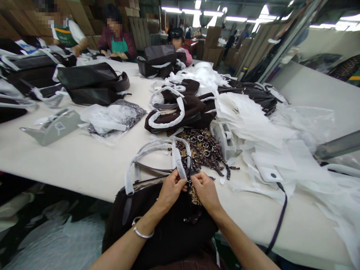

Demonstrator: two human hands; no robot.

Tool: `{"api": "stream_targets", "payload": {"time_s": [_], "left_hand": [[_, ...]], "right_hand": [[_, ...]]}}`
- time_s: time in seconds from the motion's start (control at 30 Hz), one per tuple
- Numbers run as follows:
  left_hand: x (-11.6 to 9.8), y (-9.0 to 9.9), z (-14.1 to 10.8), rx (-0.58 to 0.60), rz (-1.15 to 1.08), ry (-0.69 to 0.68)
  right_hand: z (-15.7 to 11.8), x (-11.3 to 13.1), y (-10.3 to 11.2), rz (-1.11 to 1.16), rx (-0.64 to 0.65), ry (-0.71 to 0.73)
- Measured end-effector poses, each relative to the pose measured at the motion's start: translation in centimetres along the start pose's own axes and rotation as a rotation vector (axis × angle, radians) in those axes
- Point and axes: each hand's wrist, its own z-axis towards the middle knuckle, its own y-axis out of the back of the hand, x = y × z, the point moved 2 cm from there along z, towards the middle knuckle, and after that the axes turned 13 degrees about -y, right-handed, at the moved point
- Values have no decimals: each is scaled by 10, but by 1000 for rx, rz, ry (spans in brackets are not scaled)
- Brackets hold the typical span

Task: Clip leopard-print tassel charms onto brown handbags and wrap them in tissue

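Observation:
A dark brown handbag [165,228] stands at the near table edge, close against my body. Its handles [129,178] are wrapped in white paper. From the base of one handle hangs a leopard-print scarf charm [194,195] with dark, frilled ends. My left hand [171,190] is closed in a pinch at the top of the charm, beside the wrapped handle end. Opposite it, my right hand [205,189] pinches the charm's top from the right. The fastening between the fingertips is too small to make out. Behind the bag lies a pile of similar leopard-print charms [204,150] with metal rings.
Beyond the charms lie more brown bags [180,112] with wrapped handles. Tape dispensers [54,125] [225,138] stand left and right. White paper sheets [250,120] and a white corded device [267,168] cover the right side. Co-workers [116,41] work across the table.

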Motion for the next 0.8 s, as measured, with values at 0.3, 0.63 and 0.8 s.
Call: {"api": "stream_targets", "payload": {"time_s": [0.3, 0.63, 0.8], "left_hand": [[0, -1, 0, -19, -18, -12], [0, -1, -3, -41, -20, -19], [-1, -1, -3, -40, -1, -15]], "right_hand": [[1, -8, -3, 79, 38, -27], [0, -2, 1, 58, -61, 22], [-2, -1, 1, 44, -55, 25]]}}
